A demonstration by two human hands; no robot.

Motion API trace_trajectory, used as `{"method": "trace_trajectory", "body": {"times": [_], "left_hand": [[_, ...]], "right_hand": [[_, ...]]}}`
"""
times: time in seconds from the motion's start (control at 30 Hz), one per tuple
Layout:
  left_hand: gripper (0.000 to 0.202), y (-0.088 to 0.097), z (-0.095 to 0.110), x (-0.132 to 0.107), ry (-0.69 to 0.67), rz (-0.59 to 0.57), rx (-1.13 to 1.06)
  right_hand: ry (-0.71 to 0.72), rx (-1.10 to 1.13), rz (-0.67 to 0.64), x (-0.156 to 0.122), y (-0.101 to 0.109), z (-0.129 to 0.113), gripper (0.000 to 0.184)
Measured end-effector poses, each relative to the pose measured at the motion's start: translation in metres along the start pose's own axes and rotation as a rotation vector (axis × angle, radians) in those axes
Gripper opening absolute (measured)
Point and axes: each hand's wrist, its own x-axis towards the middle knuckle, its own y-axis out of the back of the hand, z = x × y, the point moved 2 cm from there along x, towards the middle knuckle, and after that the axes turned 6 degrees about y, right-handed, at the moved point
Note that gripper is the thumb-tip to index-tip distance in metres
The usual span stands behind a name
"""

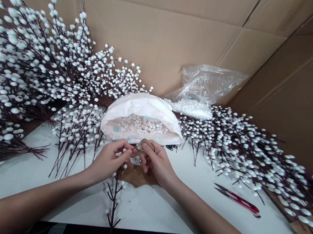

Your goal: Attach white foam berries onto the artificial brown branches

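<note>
My left hand (111,156) is closed in a pinch on a dark brown branch (114,201) that carries a few white beads and runs down toward the table's front edge. My right hand (155,161) is closed beside it, fingers pinched at the branch's top tip; what it holds there is too small to make out. Just behind both hands a white bag (142,109) lies open with loose white beads (143,125) inside. A brown sheet (135,175) lies under the hands.
Piles of white-beaded branches fill the left (18,67) and right (246,151) of the white table (159,208). Red-handled snips (238,200) lie at the right. A clear plastic bag of beads (201,96) sits at the back. Cardboard walls (165,23) surround the table.
</note>
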Motion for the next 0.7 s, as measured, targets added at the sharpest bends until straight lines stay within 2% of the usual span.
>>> {"method": "trace_trajectory", "body": {"times": [0.2, 0.7], "left_hand": [[0.019, 0.001, -0.0004, 0.0014, -0.011, 0.024, 0.067], [0.019, -0.0009, 0.0025, 0.0006, -0.004, 0.061, 0.018]], "right_hand": [[0.003, 0.0, 0.008, -0.0007, -0.0026, -0.0021, 0.03], [0.007, 0.017, 0.004, -0.0019, -0.0022, -0.0006, 0.03]]}}
